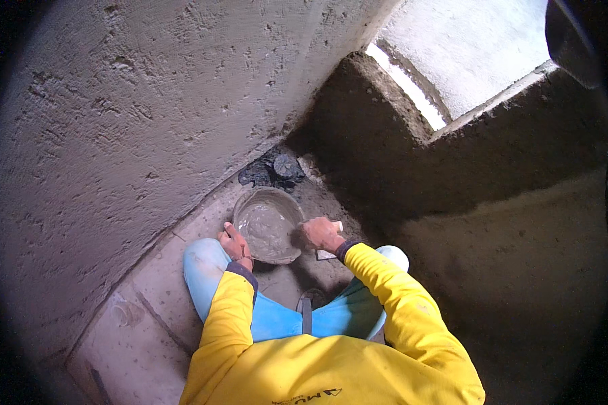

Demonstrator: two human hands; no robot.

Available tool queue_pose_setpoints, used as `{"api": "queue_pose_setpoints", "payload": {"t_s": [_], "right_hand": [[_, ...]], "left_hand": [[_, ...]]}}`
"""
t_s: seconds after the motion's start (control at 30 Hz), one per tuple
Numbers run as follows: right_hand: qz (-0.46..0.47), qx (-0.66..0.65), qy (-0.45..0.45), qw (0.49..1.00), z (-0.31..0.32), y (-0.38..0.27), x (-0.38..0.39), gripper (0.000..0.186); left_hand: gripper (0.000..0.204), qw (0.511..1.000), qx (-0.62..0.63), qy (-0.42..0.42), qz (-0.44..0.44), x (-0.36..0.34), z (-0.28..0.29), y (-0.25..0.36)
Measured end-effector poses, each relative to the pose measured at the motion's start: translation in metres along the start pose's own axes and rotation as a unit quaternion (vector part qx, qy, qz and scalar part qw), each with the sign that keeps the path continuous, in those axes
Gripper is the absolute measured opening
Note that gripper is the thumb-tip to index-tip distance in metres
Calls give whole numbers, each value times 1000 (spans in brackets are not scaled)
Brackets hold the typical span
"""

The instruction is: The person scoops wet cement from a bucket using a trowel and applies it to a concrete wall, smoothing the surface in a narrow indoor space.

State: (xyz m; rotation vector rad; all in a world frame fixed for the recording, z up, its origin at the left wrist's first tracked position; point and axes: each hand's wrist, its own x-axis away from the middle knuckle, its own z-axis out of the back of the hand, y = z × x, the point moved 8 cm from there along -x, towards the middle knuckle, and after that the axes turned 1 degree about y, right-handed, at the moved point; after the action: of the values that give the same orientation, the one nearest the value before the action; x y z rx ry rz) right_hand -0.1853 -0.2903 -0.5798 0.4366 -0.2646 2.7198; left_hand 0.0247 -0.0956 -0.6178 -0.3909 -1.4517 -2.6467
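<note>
Between my knees stands a round, mud-smeared basin with wet grey mortar in it. My left hand is closed on the basin's left rim, its fingers at the edge. At the opposite side, my right hand is wrapped round a tool with a pale handle, whose end sticks out beyond the fist. The tool's working end is dark and blurred near the mortar, so I cannot tell its kind. Just below this hand shows a pale flat piece, partly covered.
A rough grey plastered wall rises on the left. To the right is a dark wall with a bright opening above. Crumpled black plastic and a grey round lump lie behind the basin. A clear cup is on the floor at left.
</note>
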Motion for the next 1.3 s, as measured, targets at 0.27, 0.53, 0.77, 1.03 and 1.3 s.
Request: {"api": "queue_pose_setpoints", "payload": {"t_s": [0.27,0.53,0.77,1.03,1.3], "right_hand": [[-28,-96,53,994,18,23,36,29],[9,-336,63,940,86,51,56,30],[-341,-633,72,691,103,181,87,19],[-172,-92,265,944,264,126,100,22],[-36,212,88,973,48,11,-17,14]], "left_hand": [[68,999,-7,42,10,-10,-1,-19],[68,998,-5,7,66,-7,0,-11],[66,999,14,23,43,-8,4,0],[63,999,-21,44,13,-10,-1,-4],[60,997,73,-9,-11,-12,-20,-17]]}}
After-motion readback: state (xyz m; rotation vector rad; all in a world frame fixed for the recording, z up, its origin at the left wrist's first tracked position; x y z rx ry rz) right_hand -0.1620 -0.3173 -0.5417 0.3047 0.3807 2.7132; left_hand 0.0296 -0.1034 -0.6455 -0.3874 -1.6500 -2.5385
